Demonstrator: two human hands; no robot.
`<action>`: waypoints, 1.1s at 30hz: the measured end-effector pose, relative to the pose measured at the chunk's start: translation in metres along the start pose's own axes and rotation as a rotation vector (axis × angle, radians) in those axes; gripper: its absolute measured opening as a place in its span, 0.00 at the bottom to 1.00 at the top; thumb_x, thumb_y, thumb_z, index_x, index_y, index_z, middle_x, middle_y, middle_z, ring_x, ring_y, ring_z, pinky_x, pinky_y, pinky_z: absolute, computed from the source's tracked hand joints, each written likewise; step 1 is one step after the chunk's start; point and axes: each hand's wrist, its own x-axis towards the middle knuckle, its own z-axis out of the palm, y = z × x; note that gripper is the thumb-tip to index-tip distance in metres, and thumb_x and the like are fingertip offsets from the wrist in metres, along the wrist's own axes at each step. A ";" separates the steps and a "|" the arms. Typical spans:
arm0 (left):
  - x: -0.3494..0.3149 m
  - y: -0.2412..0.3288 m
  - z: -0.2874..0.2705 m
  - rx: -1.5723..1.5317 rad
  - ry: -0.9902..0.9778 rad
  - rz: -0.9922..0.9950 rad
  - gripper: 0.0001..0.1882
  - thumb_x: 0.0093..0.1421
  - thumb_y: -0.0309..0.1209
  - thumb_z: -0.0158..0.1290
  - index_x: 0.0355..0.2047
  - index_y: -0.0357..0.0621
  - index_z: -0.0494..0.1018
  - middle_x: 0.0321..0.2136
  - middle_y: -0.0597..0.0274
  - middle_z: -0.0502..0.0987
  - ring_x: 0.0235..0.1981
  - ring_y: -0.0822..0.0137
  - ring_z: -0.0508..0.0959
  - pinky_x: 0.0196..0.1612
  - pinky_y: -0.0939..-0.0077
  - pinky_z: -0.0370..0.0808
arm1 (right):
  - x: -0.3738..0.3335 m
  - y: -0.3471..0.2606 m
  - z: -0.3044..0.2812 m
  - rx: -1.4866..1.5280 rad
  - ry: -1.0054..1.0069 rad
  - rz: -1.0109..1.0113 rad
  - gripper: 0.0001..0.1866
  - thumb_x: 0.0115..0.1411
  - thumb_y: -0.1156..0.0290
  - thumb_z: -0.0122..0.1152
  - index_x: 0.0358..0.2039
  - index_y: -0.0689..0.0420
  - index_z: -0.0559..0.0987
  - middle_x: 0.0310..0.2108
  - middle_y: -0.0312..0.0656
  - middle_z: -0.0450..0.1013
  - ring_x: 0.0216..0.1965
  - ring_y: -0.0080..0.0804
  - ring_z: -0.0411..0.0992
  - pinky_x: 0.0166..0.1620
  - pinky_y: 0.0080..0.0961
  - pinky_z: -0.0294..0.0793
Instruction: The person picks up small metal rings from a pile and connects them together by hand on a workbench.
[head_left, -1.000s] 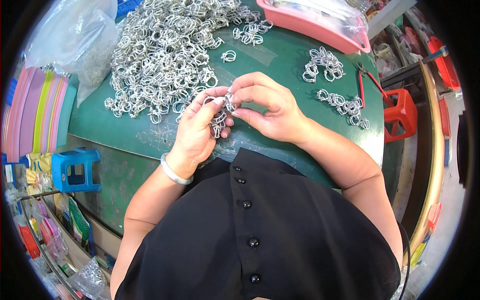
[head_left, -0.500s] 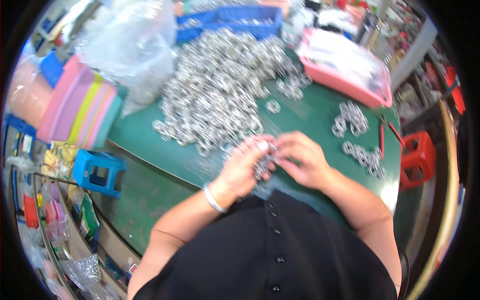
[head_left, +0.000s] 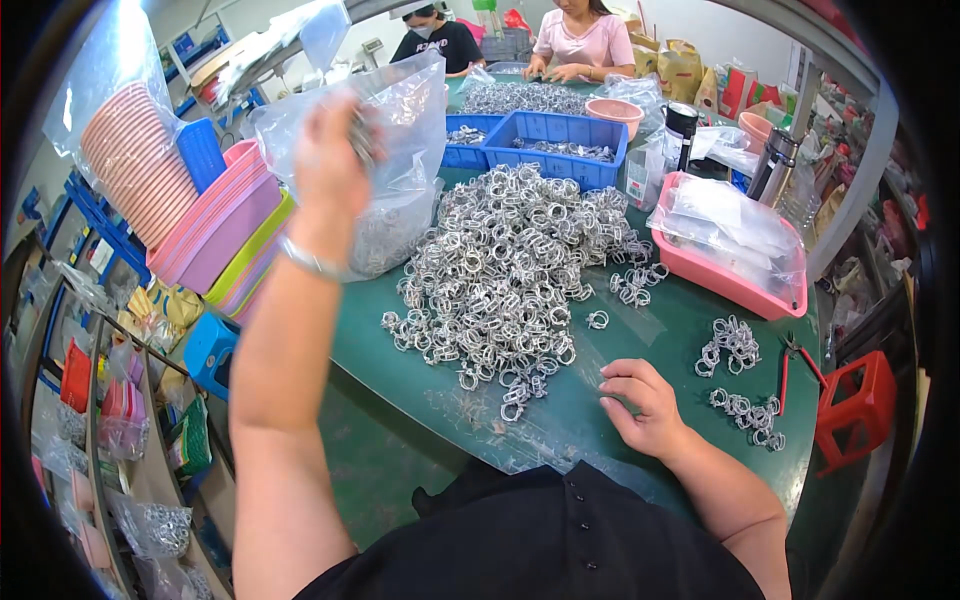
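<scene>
My left hand, slightly blurred, is raised at the mouth of a large clear plastic bag on the left of the table. It is closed around some grey metal rings; their exact number is hidden. Beside it, a big heap of silvery ring-shaped metal clamps covers the middle of the table. Low over the near side of the green table is my right hand, its fingers loosely bent and apart with nothing in them. One single ring clamp lies just beyond it.
Two groups of clamps and red-handled pliers lie at right. A pink tray of plastic bags and blue bins stand farther back. Stacked basins are at left; a red stool is at right. Two people sit across.
My hands, together over the near table edge before, are now apart. The left has risen to the bag with rings in it; the right has dropped back alone. The view has tilted up.
</scene>
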 end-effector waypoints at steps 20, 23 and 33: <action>-0.064 -0.041 0.000 1.182 -0.622 0.683 0.12 0.48 0.33 0.56 0.32 0.41 0.73 0.33 0.55 0.74 0.36 0.57 0.73 0.40 0.69 0.68 | -0.006 0.022 0.010 -0.076 -0.094 0.061 0.10 0.43 0.78 0.59 0.29 0.58 0.73 0.35 0.43 0.68 0.36 0.41 0.67 0.36 0.30 0.69; -0.132 -0.080 0.008 1.319 -0.694 0.363 0.15 0.47 0.37 0.55 0.34 0.44 0.72 0.34 0.57 0.71 0.39 0.55 0.69 0.43 0.63 0.64 | -0.008 0.022 0.010 -0.087 -0.106 0.051 0.10 0.44 0.77 0.59 0.29 0.58 0.72 0.35 0.42 0.68 0.36 0.40 0.67 0.37 0.30 0.69; -0.171 -0.109 0.010 0.919 -0.476 -0.019 0.06 0.48 0.29 0.55 0.25 0.40 0.71 0.26 0.64 0.70 0.30 0.68 0.68 0.34 0.76 0.65 | -0.010 0.023 0.013 -0.049 -0.131 0.070 0.09 0.45 0.77 0.58 0.29 0.58 0.72 0.34 0.41 0.68 0.37 0.40 0.67 0.38 0.30 0.68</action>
